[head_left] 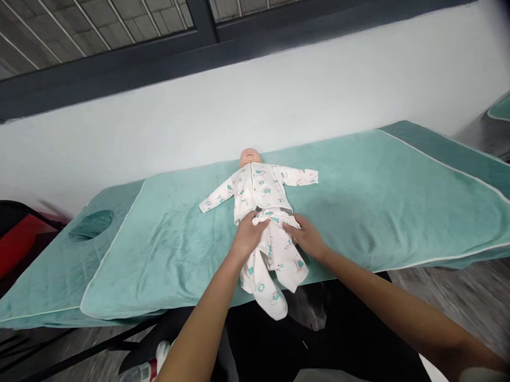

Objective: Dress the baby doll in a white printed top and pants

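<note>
A baby doll (250,156) lies on its back on the teal-covered bed, its head toward the wall. It wears a white printed jacket (261,188) with the sleeves spread to both sides. Below the jacket's hem are matching white printed baby pants (277,248), bunched at the waistband, with the legs hanging past the bed's near edge. My left hand (250,236) is closed on the left side of the waistband, and my right hand (309,238) grips its right side. The doll's legs are hidden by the cloth.
The teal bed cover (343,204) has white piping, and a face hole (91,225) shows at its left end. Behind the bed runs a white wall (318,88) below a dark window frame. A red and black chair (12,244) stands at the left; a bottle (136,379) is below.
</note>
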The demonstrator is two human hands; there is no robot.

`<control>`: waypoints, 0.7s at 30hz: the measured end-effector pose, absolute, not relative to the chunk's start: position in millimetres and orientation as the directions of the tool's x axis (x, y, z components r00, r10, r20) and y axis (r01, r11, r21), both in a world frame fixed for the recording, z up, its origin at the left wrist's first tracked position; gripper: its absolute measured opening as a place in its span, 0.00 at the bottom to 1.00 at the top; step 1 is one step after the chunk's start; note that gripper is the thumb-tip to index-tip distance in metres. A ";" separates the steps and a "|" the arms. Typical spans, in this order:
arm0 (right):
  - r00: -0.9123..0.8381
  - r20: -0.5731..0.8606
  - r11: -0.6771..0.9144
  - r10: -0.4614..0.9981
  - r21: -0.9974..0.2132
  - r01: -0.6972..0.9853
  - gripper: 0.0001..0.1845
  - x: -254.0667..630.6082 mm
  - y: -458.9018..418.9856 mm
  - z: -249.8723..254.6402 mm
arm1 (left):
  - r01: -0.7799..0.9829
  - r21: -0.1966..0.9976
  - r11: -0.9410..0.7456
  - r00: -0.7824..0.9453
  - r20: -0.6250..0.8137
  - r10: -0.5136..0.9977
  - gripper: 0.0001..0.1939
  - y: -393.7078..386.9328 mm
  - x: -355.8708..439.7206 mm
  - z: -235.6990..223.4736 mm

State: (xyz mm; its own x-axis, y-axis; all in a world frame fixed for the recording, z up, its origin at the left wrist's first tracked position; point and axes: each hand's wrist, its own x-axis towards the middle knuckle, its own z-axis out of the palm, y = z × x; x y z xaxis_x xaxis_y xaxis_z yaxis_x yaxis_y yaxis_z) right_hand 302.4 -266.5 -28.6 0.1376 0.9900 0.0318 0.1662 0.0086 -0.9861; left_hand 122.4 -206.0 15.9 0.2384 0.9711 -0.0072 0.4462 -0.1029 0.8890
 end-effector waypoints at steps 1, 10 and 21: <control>0.154 0.047 0.018 0.987 -0.983 0.180 0.19 303.2 -261.7 -28.9 | 0.472 0.874 -0.118 0.228 0.008 0.974 0.12 -199.3 123.3 15.6; 0.185 0.141 0.086 0.973 -0.957 0.278 0.17 315.2 -209.7 -35.0 | 0.766 0.550 -0.333 0.213 0.272 0.938 0.10 -167.8 132.0 20.8; 0.078 0.143 0.144 0.987 -0.990 -0.005 0.12 328.7 -197.5 -48.0 | 0.504 0.846 -0.174 0.438 -0.077 0.896 0.15 -167.0 95.8 42.5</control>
State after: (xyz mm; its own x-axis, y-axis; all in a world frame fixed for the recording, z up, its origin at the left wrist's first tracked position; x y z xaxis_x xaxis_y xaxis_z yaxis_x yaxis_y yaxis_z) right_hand 328.7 -197.5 -48.0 0.0778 0.9866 0.1432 -0.0054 0.1440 -0.9896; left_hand 95.8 -167.0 42.5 0.4384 0.8955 -0.0766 0.5036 -0.1741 0.8462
